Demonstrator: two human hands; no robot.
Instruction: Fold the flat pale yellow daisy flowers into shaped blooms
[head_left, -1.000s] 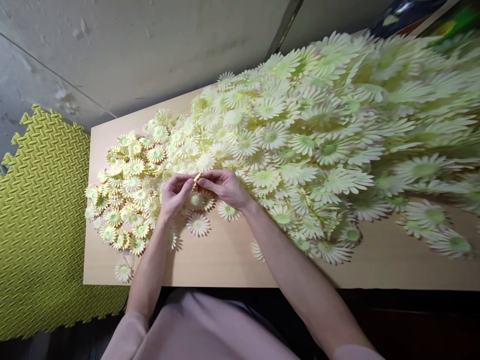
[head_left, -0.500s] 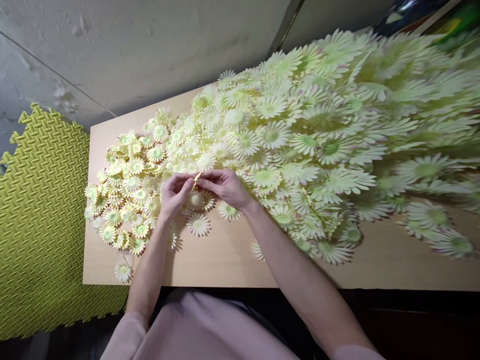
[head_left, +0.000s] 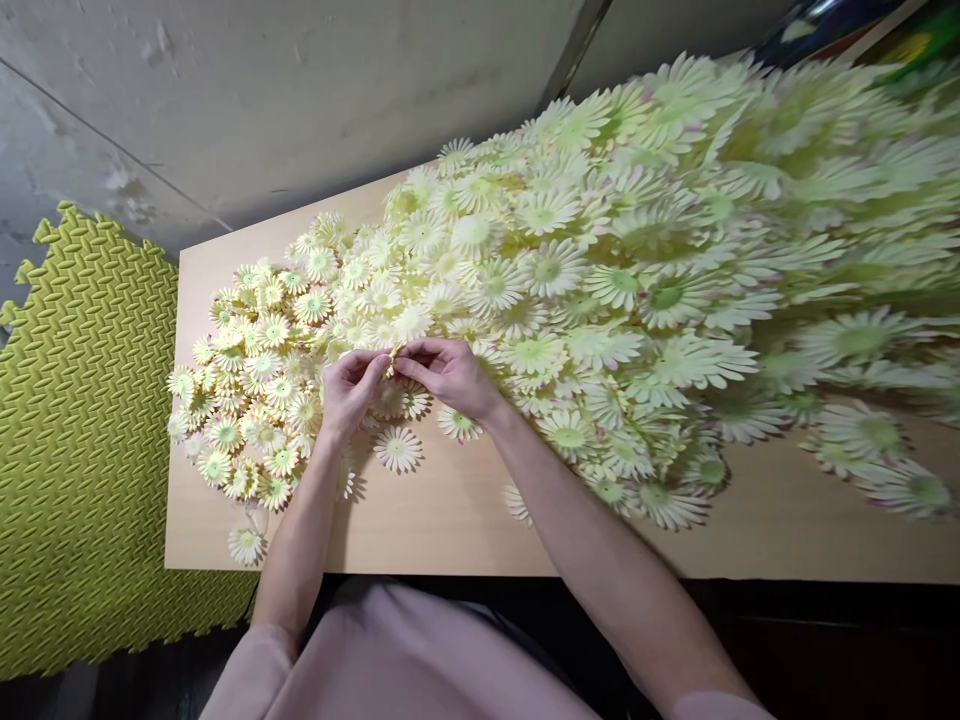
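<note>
My left hand point(head_left: 349, 390) and my right hand point(head_left: 454, 378) meet near the middle of the table, thumbs and forefingers pinched. Between their fingertips is a small pale yellow artificial flower point(head_left: 391, 364), seen edge-on and mostly covered by the fingers. Just below them lies a loose flower head point(head_left: 398, 449) with white petals and a greenish centre. A dense pile of smaller blooms point(head_left: 262, 370) spreads to the left of my hands. To the right, a much larger heap of cream daisy-like flowers point(head_left: 555, 270) reaches under and past my right forearm.
The flowers lie on a light wooden table point(head_left: 442, 530). A yellow-green foam mat point(head_left: 90, 430) stands along its left end. Behind is a stained grey wall point(head_left: 300, 90). Dark and green items point(head_left: 911, 50) sit at the far upper right.
Both hands stay almost in place. The flower piece between the fingertips has turned slightly and shows less above the fingers. The view has shifted very slightly.
</note>
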